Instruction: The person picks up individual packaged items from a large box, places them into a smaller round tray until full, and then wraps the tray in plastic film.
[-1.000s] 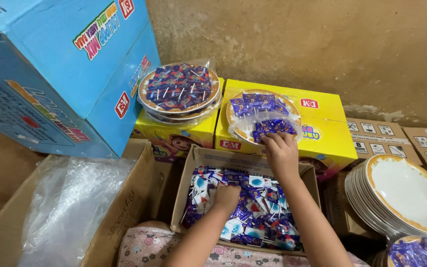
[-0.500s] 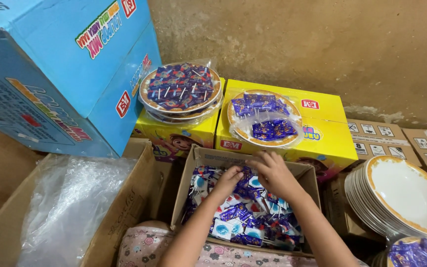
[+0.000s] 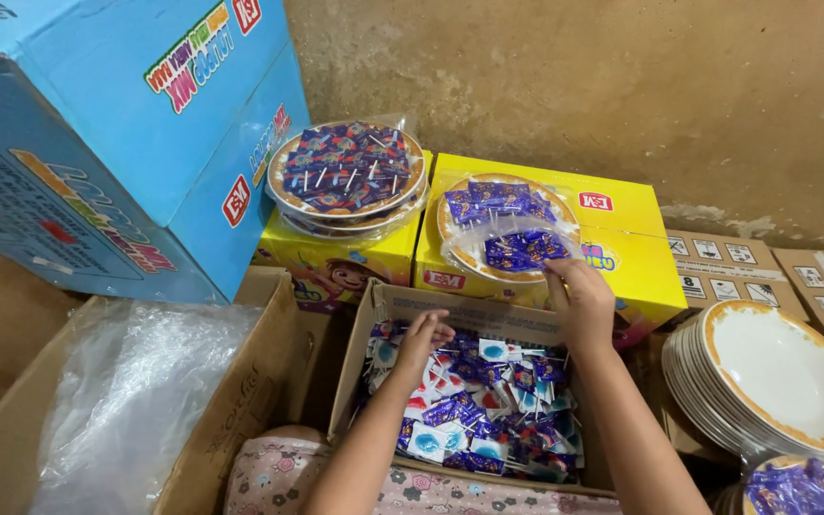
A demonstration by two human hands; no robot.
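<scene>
Lollipops, purple and blue wrapped, lying heaped in an open cardboard box, too many for counting. Left hand hovering over the near-left of the heap, fingers curled loosely together, touching the top wrappers; impossible telling whether anything is being gripped. Right hand lifting above the box's far wall, fingers pinched together beside the partly filled plate; any lollipop inside the pinch staying hidden. Two yellow boxes standing behind, each carrying a bagged plate: one full plate, one partly filled. Stack of white gold-rimmed plates sitting well apart at right. Big blue carton leaning at left.
</scene>
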